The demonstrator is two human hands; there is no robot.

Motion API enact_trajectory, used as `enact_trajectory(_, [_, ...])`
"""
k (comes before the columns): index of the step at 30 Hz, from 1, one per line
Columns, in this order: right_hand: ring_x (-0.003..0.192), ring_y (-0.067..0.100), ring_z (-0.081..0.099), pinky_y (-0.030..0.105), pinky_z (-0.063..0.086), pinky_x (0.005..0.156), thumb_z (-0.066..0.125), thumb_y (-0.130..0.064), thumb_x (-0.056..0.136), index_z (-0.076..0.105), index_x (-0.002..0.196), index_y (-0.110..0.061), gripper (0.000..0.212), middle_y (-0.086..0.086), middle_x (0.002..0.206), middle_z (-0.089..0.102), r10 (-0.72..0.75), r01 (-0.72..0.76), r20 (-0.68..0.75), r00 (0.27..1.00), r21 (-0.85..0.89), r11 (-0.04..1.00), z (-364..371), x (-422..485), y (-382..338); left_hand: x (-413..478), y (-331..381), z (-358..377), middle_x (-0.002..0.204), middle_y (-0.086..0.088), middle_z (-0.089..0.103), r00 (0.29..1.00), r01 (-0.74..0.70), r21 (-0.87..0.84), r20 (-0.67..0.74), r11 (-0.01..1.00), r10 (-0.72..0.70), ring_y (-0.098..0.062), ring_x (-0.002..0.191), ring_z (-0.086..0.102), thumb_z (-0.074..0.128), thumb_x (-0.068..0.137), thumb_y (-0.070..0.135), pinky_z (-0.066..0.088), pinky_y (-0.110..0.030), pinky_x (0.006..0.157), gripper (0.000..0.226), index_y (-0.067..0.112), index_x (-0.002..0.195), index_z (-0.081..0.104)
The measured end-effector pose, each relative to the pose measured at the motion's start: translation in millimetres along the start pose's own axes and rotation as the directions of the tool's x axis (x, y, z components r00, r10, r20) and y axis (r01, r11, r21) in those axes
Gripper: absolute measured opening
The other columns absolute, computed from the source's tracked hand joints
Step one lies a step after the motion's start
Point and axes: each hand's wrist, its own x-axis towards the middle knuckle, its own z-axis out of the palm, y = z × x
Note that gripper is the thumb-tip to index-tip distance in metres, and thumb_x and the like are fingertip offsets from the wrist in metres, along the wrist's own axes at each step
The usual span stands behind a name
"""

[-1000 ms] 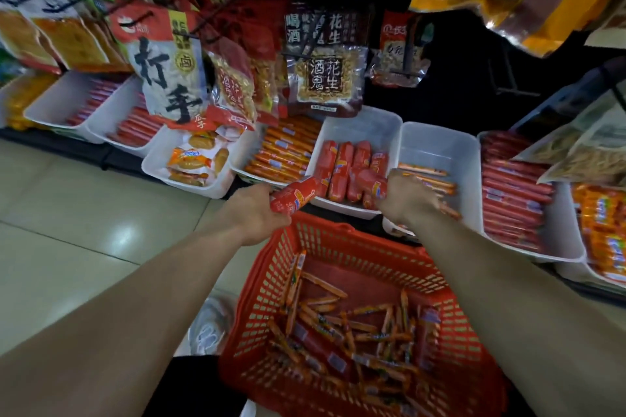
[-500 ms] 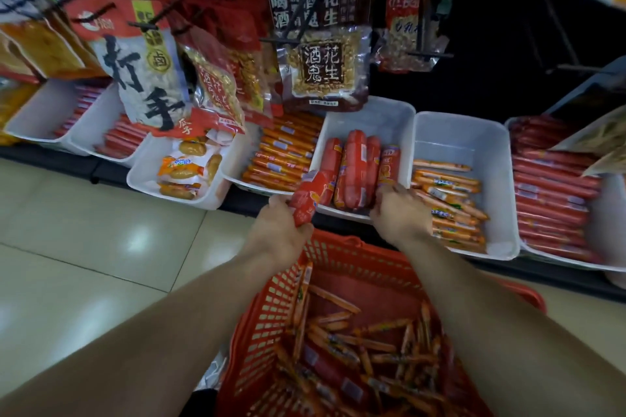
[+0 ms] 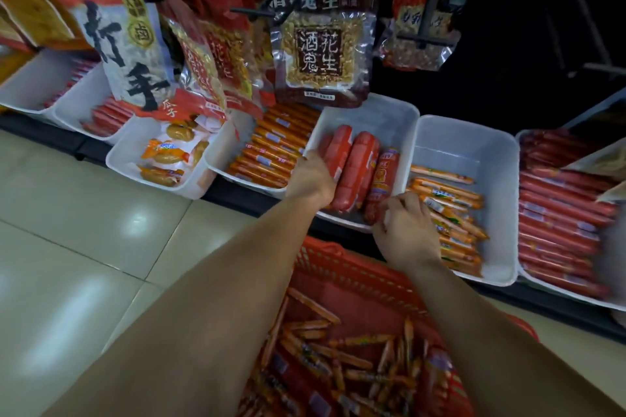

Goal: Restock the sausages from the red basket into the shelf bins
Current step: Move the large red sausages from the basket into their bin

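Pressing fat red plastic-wrapped sausages (image 3: 355, 166) into the white plastic bin (image 3: 396, 118) above the red mesh basket (image 3: 352, 267), my left hand (image 3: 310, 176) cups one and my right hand (image 3: 404, 227) pinches another's end, so I fear a crooked row could roll over the bin's front rim.

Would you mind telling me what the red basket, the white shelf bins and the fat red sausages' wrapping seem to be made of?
Red basket: looks like moulded plastic, with an open lattice wall.
White shelf bins: apparently smooth, slightly translucent plastic with rounded corners and rolled rims.
Fat red sausages: wrapped in what seems a glossy plastic film casing, tight and catching highlights.
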Motion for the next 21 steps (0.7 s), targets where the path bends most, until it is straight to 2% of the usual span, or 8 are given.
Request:
enact_trajectory(3, [0.124,0.035,0.042,0.045,0.045,0.1,0.058,-0.031,0.089,0.056,0.127,-0.016,0.041,0.01,0.132,0.042,0.013,-0.014,0.042,0.999,0.021,1.0,-12.5,-10.8,-4.9,-32.8,-8.7,-8.9,0.13,-0.016,0.052,0.996,-0.076,0.068,0.046,0.995,0.073,-0.037,0.117,0.057,0.059,0.094,0.04,0.051,-0.048,0.096,0.053,0.008,0.135,0.045])
enact_trajectory(6, [0.127,0.035,0.042,0.042,0.043,0.102,0.059,-0.03,0.089,0.058,0.128,-0.015,0.042,0.01,0.135,0.042,0.016,-0.018,0.053,0.998,0.034,0.999,-32.6,-33.3,-6.7,-79.3,-22.4,-24.0,0.137,-0.014,0.049,0.982,-0.162,0.153,0.123,0.975,0.144,-0.035,0.12,0.055,0.057,0.095,0.036,0.05,-0.048,0.098,0.053,0.012,0.14,0.045])
enact_trajectory(11, [0.132,0.038,0.044,0.043,0.044,0.101,0.063,-0.032,0.088,0.061,0.123,-0.019,0.037,0.015,0.143,0.042,0.029,-0.03,0.014,0.999,0.063,0.998,-62.6,-87.4,-0.7,-164.2,-50.2,-37.5,0.135,-0.013,0.05,0.957,-0.257,0.272,0.203,0.927,0.206,-0.035,0.123,0.053,0.056,0.093,0.032,0.047,-0.046,0.101,0.053,0.014,0.142,0.043])
enact_trajectory(14, [0.117,0.041,0.053,0.042,0.046,0.096,0.062,-0.028,0.088,0.062,0.121,-0.013,0.036,0.017,0.134,0.046,0.04,-0.041,0.011,0.999,0.095,0.995,-64.2,-125.9,9.5,-203.8,-69.2,-26.4,0.136,-0.015,0.052,0.936,-0.311,0.326,0.269,0.893,0.227,-0.036,0.124,0.053,0.058,0.092,0.03,0.045,-0.042,0.103,0.054,0.011,0.14,0.043])
enact_trajectory(18, [0.111,0.039,0.057,0.04,0.046,0.098,0.064,-0.027,0.087,0.061,0.123,-0.014,0.038,0.014,0.128,0.047,0.076,-0.093,0.15,0.986,0.111,0.989,-39.8,-173.1,28.9,-235.9,-99.4,7.7,0.139,-0.02,0.047,0.9,-0.361,0.377,0.382,0.853,0.212,-0.039,0.132,0.045,0.063,0.09,0.032,0.041,-0.046,0.108,0.059,0.007,0.138,0.042])
enact_trajectory(21, [0.112,0.041,0.057,0.04,0.045,0.102,0.063,-0.029,0.087,0.059,0.126,-0.014,0.041,0.016,0.13,0.045,0.174,-0.204,0.259,0.95,0.093,0.975,-9.9,-200.9,52.2,-245.8,-116.0,37.3,0.138,-0.019,0.049,0.879,-0.369,0.4,0.443,0.839,0.176,-0.04,0.129,0.048,0.065,0.089,0.04,0.043,-0.05,0.105,0.063,0.01,0.139,0.04])
